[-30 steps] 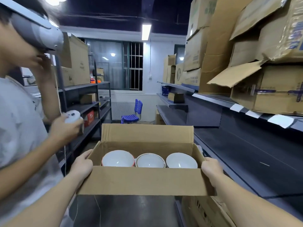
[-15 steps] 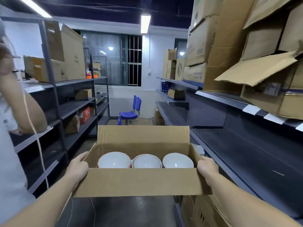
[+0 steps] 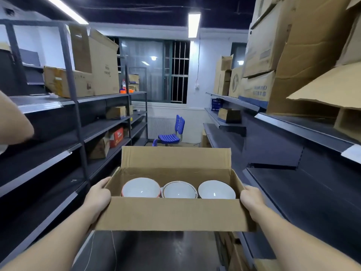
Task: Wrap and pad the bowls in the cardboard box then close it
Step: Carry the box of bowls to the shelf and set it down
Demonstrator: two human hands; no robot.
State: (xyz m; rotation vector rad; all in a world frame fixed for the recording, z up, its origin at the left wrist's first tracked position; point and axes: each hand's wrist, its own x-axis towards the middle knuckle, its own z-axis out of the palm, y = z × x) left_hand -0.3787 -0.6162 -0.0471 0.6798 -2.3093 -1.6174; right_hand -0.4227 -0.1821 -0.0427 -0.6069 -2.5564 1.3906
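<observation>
An open cardboard box (image 3: 175,214) sits in the lower middle of the view, held level in front of the person, one hand at each short end. Three white bowls stand upright inside it in a row, rims close together: a left bowl (image 3: 141,187) with an orange-red rim, a middle bowl (image 3: 178,190) with a thin brown band near its rim, and a right bowl (image 3: 216,189) that is plain white inside. The bowls are bare, with no wrapping round them. The box's far flap (image 3: 175,156) stands straight up behind them. The left hand (image 3: 97,196) grips the left end of the box, thumb lying along the top edge; the right hand (image 3: 252,200) grips the right end in the same way, so the hands are well apart with the box between them. Below the box lies a dark grey desk (image 3: 156,251); whether the box touches it cannot be told. Dark metal shelving (image 3: 58,133) lines the left of the aisle and more shelves (image 3: 293,173) the right, both carrying brown cartons (image 3: 93,65). Another person's bare arm (image 3: 13,124) shows at the left edge. Past the box stand a blue chair (image 3: 172,133), a white radiator (image 3: 160,127) and a barred window (image 3: 175,75), under a ceiling light (image 3: 194,24).
</observation>
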